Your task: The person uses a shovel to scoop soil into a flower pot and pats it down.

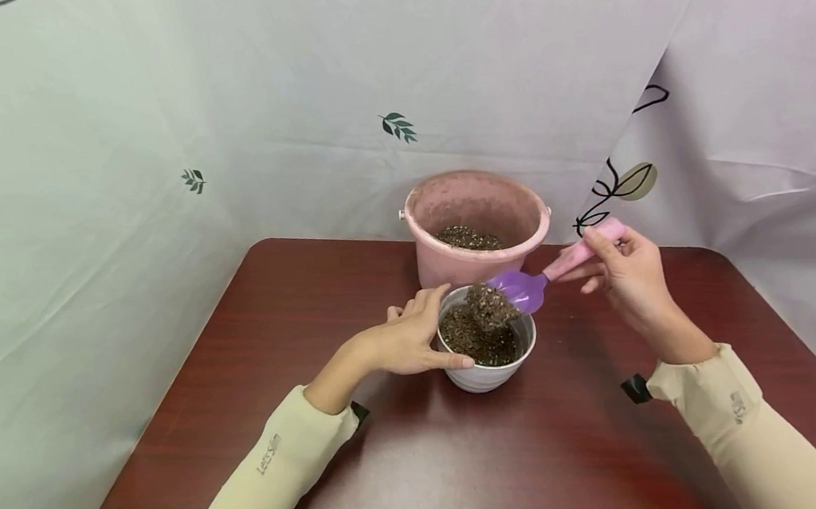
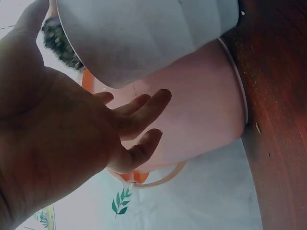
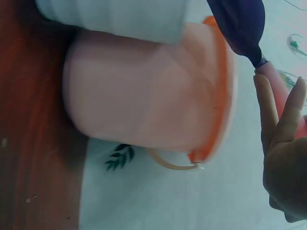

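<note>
My right hand (image 1: 628, 273) grips the pink handle of a small trowel (image 1: 522, 289) with a purple blade. A heap of dark soil (image 1: 491, 308) slides off the blade, slightly blurred, over a white pot (image 1: 486, 378) that holds more soil. The left hand (image 1: 409, 341) spreads around the pot's left side, its thumb along the near rim and its index finger by the far rim. In the left wrist view, the other fingers (image 2: 144, 115) stand loosely off the wall. In the right wrist view, the blade's dark underside shows above the pot's rim.
A pink bucket (image 1: 452, 265) with soil at its bottom stands right behind the pot, its handle (image 3: 172, 165) hanging down. Both stand on a reddish-brown table (image 1: 296, 295). A pale cloth with leaf prints (image 1: 279, 73) hangs behind the table and along its sides.
</note>
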`<state>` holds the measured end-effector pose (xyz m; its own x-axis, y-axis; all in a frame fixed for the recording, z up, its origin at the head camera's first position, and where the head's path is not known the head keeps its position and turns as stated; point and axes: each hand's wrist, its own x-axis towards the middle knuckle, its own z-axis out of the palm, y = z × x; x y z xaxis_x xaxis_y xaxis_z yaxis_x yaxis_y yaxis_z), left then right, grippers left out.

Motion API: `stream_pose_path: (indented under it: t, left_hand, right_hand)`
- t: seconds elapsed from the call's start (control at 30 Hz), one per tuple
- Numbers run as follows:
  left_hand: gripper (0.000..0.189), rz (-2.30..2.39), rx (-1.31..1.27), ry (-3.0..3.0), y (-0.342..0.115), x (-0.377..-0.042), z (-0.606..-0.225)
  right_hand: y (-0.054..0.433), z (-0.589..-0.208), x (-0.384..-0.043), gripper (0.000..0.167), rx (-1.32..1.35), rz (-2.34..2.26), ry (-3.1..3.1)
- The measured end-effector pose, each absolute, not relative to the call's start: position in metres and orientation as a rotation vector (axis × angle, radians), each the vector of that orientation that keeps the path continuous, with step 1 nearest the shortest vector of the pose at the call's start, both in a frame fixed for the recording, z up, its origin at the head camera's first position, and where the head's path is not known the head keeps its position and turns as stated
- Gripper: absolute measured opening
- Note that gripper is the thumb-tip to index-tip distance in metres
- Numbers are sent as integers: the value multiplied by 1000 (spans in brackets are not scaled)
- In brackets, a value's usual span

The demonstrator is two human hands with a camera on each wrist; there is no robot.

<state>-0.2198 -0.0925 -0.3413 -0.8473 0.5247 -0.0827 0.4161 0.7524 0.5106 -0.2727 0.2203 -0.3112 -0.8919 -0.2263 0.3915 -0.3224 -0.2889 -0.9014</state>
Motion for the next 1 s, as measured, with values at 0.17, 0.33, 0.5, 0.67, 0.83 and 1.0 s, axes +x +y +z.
stream_pose_path:
  t: [0.17,0.33,0.5,0.67,0.83,1.0]
  left_hand:
    - [111,700,750,2739,-94,-222,-343]
    - [103,679,778,2745,-94,-223,-345]
    - [102,657,781,2742,-94,-224,-345]
    - [103,648,767,2733,-95,-224,-343]
    - [103,649,767,2726,-95,-224,-344]
    - [103,650,771,2723,-95,-224,-345]
  right_hand:
    - [213,-325,-271,14,694,2333,-1884]
    - [209,-330,-271,13,697,2266,-2002]
    - [210,-329,-272,12,637,2220,-2040]
    - [214,-326,-273,15,666,2184,-2048]
    - [216,-325,-272,8,757,2160,-2003]
    - [218,-318,-270,2,813,2070,-1998]
